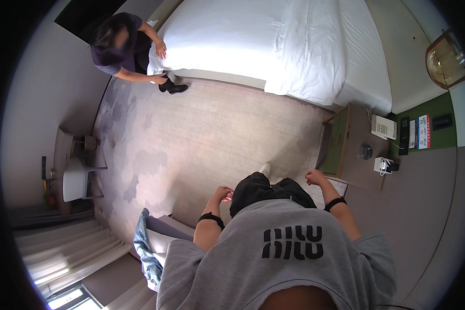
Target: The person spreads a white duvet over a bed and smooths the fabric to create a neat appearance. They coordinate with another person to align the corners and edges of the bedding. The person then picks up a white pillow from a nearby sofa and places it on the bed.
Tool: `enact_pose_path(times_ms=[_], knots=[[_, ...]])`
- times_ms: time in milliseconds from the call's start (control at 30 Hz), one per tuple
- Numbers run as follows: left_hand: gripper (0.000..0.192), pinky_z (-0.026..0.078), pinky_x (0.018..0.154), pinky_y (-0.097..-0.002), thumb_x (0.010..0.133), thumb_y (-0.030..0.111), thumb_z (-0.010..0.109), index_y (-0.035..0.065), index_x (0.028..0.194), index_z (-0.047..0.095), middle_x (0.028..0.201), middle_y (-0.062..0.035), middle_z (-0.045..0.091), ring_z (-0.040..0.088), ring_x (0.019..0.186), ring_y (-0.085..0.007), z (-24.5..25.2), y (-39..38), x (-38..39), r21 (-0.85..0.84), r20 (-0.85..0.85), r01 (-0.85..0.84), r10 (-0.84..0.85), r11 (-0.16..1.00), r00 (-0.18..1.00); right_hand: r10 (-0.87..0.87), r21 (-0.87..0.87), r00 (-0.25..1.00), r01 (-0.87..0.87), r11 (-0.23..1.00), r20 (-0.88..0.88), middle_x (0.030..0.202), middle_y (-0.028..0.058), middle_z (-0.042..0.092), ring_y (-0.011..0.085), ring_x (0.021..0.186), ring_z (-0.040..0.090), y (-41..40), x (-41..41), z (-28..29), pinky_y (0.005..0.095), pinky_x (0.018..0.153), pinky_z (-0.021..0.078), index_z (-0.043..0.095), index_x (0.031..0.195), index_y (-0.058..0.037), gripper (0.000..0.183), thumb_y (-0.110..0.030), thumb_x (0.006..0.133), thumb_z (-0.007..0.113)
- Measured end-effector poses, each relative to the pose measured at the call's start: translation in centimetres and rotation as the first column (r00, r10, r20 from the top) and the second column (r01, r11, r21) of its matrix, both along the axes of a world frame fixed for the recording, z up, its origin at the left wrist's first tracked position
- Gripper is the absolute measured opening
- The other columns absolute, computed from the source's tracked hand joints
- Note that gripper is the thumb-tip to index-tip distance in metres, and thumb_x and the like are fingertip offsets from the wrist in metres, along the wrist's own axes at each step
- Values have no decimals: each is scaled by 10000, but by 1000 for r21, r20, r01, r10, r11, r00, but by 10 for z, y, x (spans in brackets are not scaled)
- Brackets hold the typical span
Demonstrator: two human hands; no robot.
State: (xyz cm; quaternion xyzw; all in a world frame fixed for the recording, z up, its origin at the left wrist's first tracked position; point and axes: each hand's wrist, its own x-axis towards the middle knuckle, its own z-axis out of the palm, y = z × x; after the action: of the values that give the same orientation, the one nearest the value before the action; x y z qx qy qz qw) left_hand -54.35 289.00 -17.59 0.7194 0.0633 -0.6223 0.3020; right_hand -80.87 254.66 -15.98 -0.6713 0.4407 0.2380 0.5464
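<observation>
My left hand (224, 193) hangs beside my dark trousers, fingers loosely bent, with nothing seen in it. On the other side, my right hand (314, 177) is held out near the corner of a bedside cabinet (335, 141) with green drawer fronts, also with nothing seen in it. Ahead stands a bed (232, 38) covered with white linen, out of reach of both hands. A folded white cover (306, 62) hangs partly over its near side. At the bed's left corner another person (116, 50) bends down, one hand on the sheet and the other by its hanging edge.
A telephone (383, 127), a round dark glass dish (366, 151) and a white box with a cable (383, 165) are on the cabinet. A wall lamp (441, 60) hangs at right. Leftward are a white chair (74, 180), a seat with cushions (166, 228) and denim cloth (143, 248).
</observation>
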Motion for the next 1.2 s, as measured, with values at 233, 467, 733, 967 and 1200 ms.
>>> enact_pose_path(times_ms=[233,467,733,967,1200], knots=[[179,410,477,-243,731,156,459,64,846,562,658,-51,574,542,529,-130,-4,-13,-20,-56,101,89,-83,994,991,2,126,977,26,992,-215,696,115,592,191,580,585,18,-75,-15,296,479,446,527,843,-11,175,-120,724,458],[168,412,449,-235,703,147,482,43,788,583,608,-27,541,505,491,-118,-6,-12,-55,-27,143,137,-131,990,981,-96,139,974,126,982,-203,685,119,589,187,568,581,22,-108,-14,286,464,437,525,846,-7,174,-111,725,453],[180,426,426,-257,679,124,492,18,782,595,561,-45,517,494,465,-142,-2,-5,-77,-7,224,187,-181,982,958,-105,138,990,118,983,-95,673,120,584,181,555,577,28,-111,-34,267,452,435,530,825,1,169,-105,722,449],[192,424,462,-283,674,153,502,15,763,602,575,-74,555,533,518,-162,-7,-5,-89,-10,280,214,-202,977,938,-89,138,991,103,985,-99,652,106,589,172,551,578,41,-124,-35,275,462,436,545,815,-3,161,-101,721,458],[279,427,583,-319,663,216,512,-10,812,579,697,-168,579,567,645,-233,-30,12,-83,-12,498,446,-381,895,779,-81,121,985,99,988,-150,700,117,590,184,595,584,40,-138,-31,284,499,456,533,852,5,180,-103,729,459]])
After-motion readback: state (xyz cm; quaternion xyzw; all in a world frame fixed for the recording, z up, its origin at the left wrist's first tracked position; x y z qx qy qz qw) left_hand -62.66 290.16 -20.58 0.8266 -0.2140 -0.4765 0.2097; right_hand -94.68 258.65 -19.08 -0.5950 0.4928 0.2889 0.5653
